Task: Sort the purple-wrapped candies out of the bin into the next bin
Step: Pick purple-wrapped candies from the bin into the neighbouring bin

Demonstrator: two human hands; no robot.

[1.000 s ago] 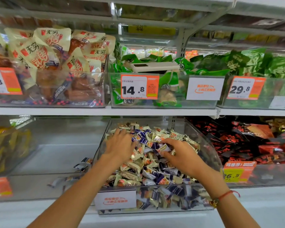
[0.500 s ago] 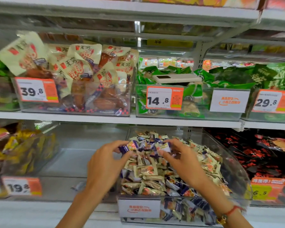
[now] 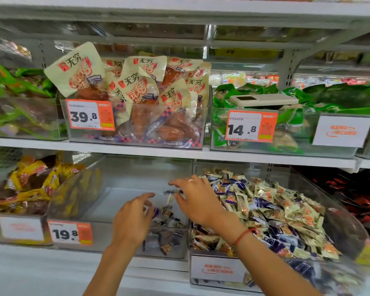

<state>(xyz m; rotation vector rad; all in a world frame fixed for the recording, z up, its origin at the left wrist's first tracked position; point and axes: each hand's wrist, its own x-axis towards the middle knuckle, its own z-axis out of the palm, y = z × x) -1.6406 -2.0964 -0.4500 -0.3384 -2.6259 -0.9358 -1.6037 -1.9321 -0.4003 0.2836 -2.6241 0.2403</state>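
A clear bin (image 3: pixel 342 223) on the lower shelf holds a heap of mixed candies (image 3: pixel 271 208), purple-wrapped and cream-and-orange ones. The bin next to it on the left (image 3: pixel 120 201) holds only a small cluster of purple candies (image 3: pixel 167 238) in its front right corner. My left hand (image 3: pixel 132 221) hovers over that cluster with fingers loosely spread and nothing in it. My right hand (image 3: pixel 197 201) reaches across the wall between the bins, fingers spread. A blurred candy (image 3: pixel 170 198) is in the air just below its fingertips.
A bin of yellow-wrapped snacks (image 3: pixel 30 189) stands at the far left, one of dark red packs (image 3: pixel 363 199) at the far right. The shelf above (image 3: pixel 179 153) hangs low over the bins and carries bagged snacks with price tags 39.8 (image 3: pixel 89 115) and 14.8 (image 3: pixel 251 126).
Both hands have moved left from the mixed heap to above the neighbouring bin. The candies they pinched have left the fingers. The view has swung left.
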